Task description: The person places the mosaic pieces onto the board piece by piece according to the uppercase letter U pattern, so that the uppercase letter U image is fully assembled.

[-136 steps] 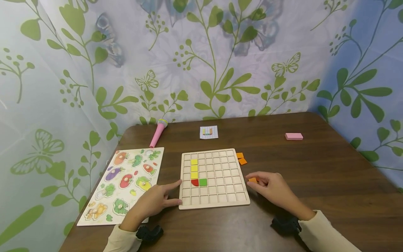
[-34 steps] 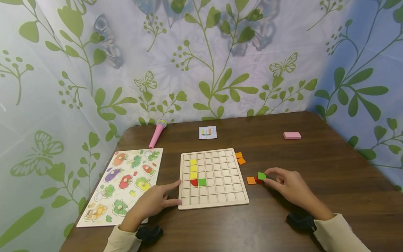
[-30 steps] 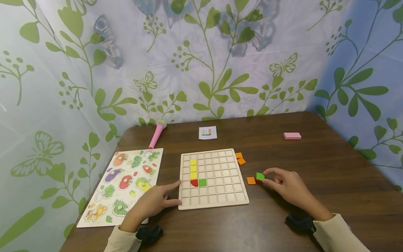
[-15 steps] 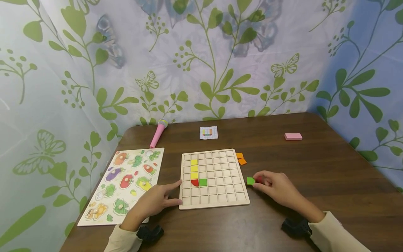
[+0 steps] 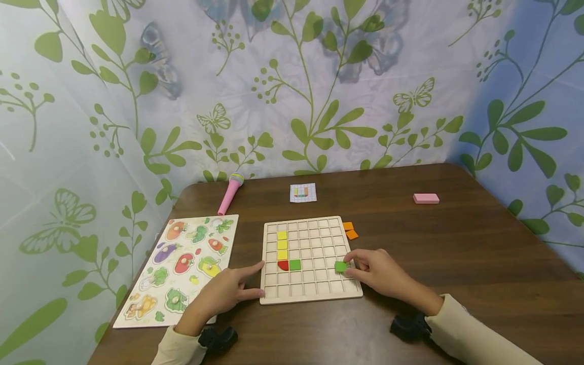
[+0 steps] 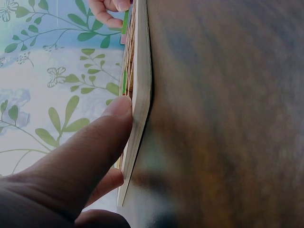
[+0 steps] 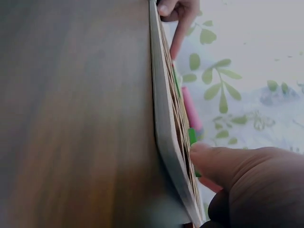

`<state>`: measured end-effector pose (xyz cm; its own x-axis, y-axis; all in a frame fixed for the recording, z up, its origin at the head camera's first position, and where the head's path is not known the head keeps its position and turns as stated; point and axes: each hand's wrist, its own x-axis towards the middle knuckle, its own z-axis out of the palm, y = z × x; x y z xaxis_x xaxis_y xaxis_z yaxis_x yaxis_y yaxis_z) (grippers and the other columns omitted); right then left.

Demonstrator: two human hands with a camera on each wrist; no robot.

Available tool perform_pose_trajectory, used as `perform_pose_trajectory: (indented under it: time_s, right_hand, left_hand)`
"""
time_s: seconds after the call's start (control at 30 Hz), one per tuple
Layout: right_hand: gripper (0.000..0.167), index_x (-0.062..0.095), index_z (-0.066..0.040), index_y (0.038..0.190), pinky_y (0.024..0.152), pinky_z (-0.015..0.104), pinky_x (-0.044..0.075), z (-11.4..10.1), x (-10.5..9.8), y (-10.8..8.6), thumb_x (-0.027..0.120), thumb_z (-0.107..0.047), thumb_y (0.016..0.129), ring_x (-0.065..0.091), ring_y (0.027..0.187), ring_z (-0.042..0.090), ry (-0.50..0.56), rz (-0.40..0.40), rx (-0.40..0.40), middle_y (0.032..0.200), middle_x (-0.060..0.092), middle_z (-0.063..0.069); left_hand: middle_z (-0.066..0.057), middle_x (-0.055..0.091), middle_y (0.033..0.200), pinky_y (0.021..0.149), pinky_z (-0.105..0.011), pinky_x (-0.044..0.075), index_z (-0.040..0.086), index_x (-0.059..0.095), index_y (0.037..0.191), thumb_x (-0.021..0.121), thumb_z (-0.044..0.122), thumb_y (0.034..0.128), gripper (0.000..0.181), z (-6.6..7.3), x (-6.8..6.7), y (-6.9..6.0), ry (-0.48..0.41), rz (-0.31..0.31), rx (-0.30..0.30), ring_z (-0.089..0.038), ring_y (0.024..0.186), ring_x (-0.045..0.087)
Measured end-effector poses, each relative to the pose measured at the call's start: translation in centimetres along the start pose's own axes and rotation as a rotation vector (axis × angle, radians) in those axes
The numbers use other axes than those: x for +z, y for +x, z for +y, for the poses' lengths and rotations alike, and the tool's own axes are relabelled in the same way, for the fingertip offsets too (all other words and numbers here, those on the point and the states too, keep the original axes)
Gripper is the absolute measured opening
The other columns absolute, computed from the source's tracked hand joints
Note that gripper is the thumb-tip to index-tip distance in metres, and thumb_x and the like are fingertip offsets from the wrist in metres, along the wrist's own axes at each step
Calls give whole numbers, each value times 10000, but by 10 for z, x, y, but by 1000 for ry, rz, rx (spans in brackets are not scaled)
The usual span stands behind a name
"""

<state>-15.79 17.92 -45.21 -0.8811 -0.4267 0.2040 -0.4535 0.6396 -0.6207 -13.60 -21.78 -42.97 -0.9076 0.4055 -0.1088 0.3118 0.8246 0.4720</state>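
Note:
A wooden grid board (image 5: 309,276) lies on the table between the hands. In it sit several yellow square tiles (image 5: 282,245) in a column, a red quarter-round piece (image 5: 283,265) below them and a green square tile (image 5: 295,264) beside that. My left hand (image 5: 221,290) touches the board's left edge with straight thumb and index finger, as the left wrist view also shows. Over the board's right side, my right hand (image 5: 382,274) pinches another green square tile (image 5: 340,266) between thumb and fingers. The right wrist view shows this tile (image 7: 192,136) just above the grid.
Two orange tiles (image 5: 350,230) lie by the board's upper right edge. Behind the board is a pattern card (image 5: 303,192), with a pink toy microphone (image 5: 229,195) to its left. A vegetable puzzle (image 5: 180,276) lies at left, a pink block (image 5: 426,198) at far right.
My right hand has picked a green tile off the pile right of the board and carried it left over the grid. The lower orange tile and red piece are now hidden. My left hand stays put.

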Motion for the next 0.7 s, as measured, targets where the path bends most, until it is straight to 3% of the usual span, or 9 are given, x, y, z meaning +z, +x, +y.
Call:
perform_pose_trajectory:
  time_s: [0.7]
  right_hand:
    - [160,744,-200,1038,488,203,224,-27,27,27,798,-282,911,231,484,-12,-36,5,-100,556,309,-178]
  left_hand:
    - [80,366,570,476,-251,311,256,526,1519,737,566,881,740,1,-1,0,-15,-5,-8,-68,486,310]
